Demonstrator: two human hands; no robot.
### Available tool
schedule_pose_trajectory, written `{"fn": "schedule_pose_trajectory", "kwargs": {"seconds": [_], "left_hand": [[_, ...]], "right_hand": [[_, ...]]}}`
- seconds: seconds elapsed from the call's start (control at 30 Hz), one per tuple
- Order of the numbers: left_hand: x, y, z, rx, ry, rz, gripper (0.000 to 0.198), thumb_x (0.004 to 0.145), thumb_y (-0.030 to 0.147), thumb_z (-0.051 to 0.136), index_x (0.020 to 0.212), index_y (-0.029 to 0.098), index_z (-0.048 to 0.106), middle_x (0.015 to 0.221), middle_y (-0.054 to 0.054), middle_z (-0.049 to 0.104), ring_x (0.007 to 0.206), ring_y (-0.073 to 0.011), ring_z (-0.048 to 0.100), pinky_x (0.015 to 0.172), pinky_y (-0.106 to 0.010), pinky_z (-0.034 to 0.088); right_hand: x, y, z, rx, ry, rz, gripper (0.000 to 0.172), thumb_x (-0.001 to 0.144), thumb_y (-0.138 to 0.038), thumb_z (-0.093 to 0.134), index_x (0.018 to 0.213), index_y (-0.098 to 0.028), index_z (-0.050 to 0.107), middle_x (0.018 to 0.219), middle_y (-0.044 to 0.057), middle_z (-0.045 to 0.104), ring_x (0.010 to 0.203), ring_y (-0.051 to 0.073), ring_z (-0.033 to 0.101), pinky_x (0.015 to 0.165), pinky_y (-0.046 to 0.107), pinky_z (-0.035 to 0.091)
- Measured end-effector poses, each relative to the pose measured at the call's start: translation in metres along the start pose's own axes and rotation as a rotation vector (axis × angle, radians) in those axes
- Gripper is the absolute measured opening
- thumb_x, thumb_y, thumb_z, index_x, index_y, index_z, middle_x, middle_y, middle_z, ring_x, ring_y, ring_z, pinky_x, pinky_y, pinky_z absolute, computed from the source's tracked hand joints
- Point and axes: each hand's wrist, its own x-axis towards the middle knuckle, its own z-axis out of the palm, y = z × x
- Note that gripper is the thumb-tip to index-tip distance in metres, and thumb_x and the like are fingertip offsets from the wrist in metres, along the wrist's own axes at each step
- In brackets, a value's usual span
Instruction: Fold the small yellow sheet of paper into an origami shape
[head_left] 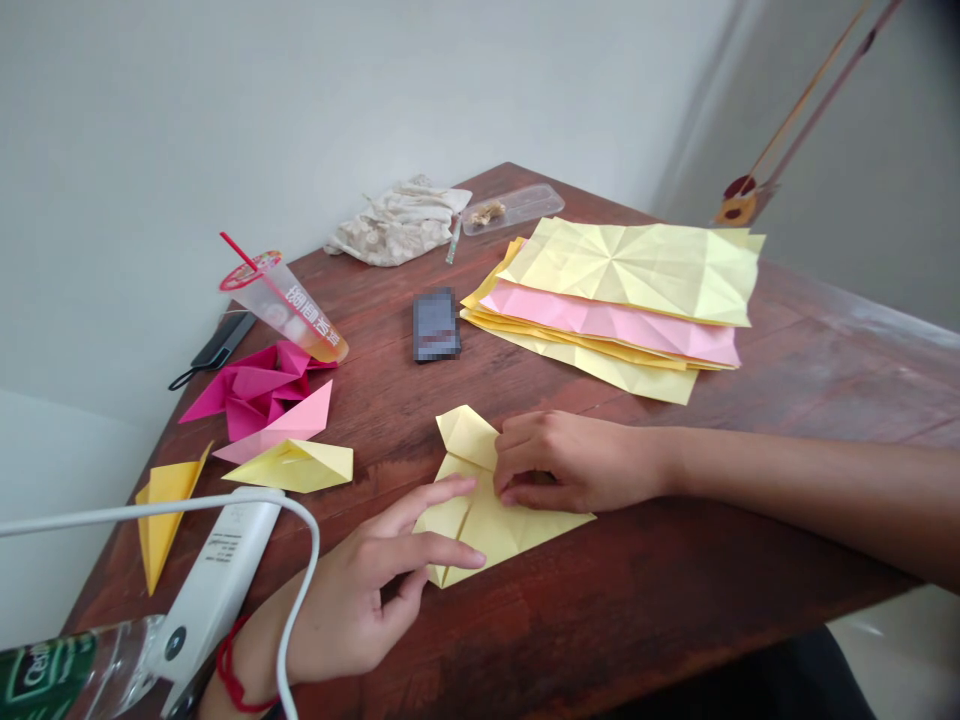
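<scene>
A partly folded pale yellow sheet of paper (499,532) lies on the dark wooden table (360,360), creased and with one flap raised at its far end. My left hand (367,570) has its fingers spread, with fingertips resting on the paper's left part. On the paper's right side, my right hand (551,460) is closed, its curled fingers pressed together at the paper; the exact spot they grip is partly hidden. Beyond my hands sits a stack of creased sheets (626,262) in yellow, pink and orange. Folded paper pieces, magenta (255,385), pink (281,428), yellow (300,467) and orange (166,500), lie to the left.
A tilted plastic cup (289,300) with a red straw stands at the left. A phone (435,325), crumpled cloth (397,225) and clear tray (517,208) lie farther back. Near left are a white power strip (225,570), a cable (307,570) and a bottle (97,665).
</scene>
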Motion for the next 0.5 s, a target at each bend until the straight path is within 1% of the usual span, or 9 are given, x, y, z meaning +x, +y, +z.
{"fn": "schedule_pose_trajectory", "kwargs": {"seconds": [0.07,0.13,0.2,0.27,0.37,0.5], "left_hand": [[-0.0010,-0.0020,0.0013,0.038,-0.027,-0.016,0.061,0.082,-0.007,0.045,0.124,0.033,0.065,0.162,0.000,0.033,0.144,-0.0215,0.041,0.113,-0.034,0.043],[-0.0018,-0.0033,0.0022,0.072,-0.039,-0.020,0.061,0.081,-0.005,0.050,0.128,0.033,0.063,0.164,0.000,0.027,0.147,-0.0238,0.035,0.116,-0.038,0.039],[-0.0018,-0.0036,0.0032,0.105,-0.027,-0.018,0.064,0.081,-0.004,0.052,0.132,0.033,0.060,0.166,-0.001,0.023,0.149,-0.0246,0.032,0.116,-0.039,0.039],[-0.0006,-0.0029,0.0045,0.134,-0.013,-0.005,0.064,0.083,-0.005,0.050,0.134,0.032,0.058,0.166,-0.001,0.022,0.149,-0.0234,0.032,0.116,-0.038,0.040],[0.0019,-0.0011,0.0056,0.170,0.022,0.039,0.059,0.085,-0.004,0.046,0.130,0.030,0.060,0.163,-0.002,0.030,0.148,-0.0224,0.034,0.117,-0.039,0.040],[0.0036,0.0006,0.0022,0.170,0.117,0.123,0.050,0.083,-0.001,0.053,0.123,0.026,0.065,0.151,-0.006,0.050,0.142,-0.0261,0.044,0.115,-0.044,0.042]], "right_hand": [[0.0003,-0.0002,-0.0001,0.001,0.003,0.000,0.013,0.097,-0.019,0.058,0.091,-0.016,0.068,0.087,0.005,0.069,0.083,0.017,0.059,0.076,0.029,0.043],[0.0005,-0.0002,0.0000,0.005,0.006,-0.002,0.013,0.097,-0.019,0.058,0.091,-0.016,0.068,0.087,0.006,0.069,0.083,0.017,0.059,0.076,0.029,0.043],[0.0005,-0.0001,0.0001,0.007,0.007,-0.004,0.013,0.097,-0.019,0.058,0.090,-0.016,0.068,0.087,0.006,0.069,0.083,0.017,0.059,0.076,0.029,0.043],[0.0004,0.0002,0.0001,0.004,0.008,0.001,0.012,0.097,-0.019,0.058,0.090,-0.016,0.068,0.087,0.005,0.069,0.083,0.017,0.059,0.076,0.029,0.043],[-0.0001,0.0015,0.0003,-0.008,0.016,0.014,0.011,0.097,-0.020,0.059,0.091,-0.017,0.068,0.087,0.005,0.069,0.083,0.017,0.059,0.076,0.028,0.043],[-0.0007,0.0031,0.0011,-0.008,0.026,0.008,0.011,0.097,-0.021,0.058,0.092,-0.017,0.068,0.087,0.005,0.069,0.083,0.017,0.059,0.076,0.029,0.043]]}}
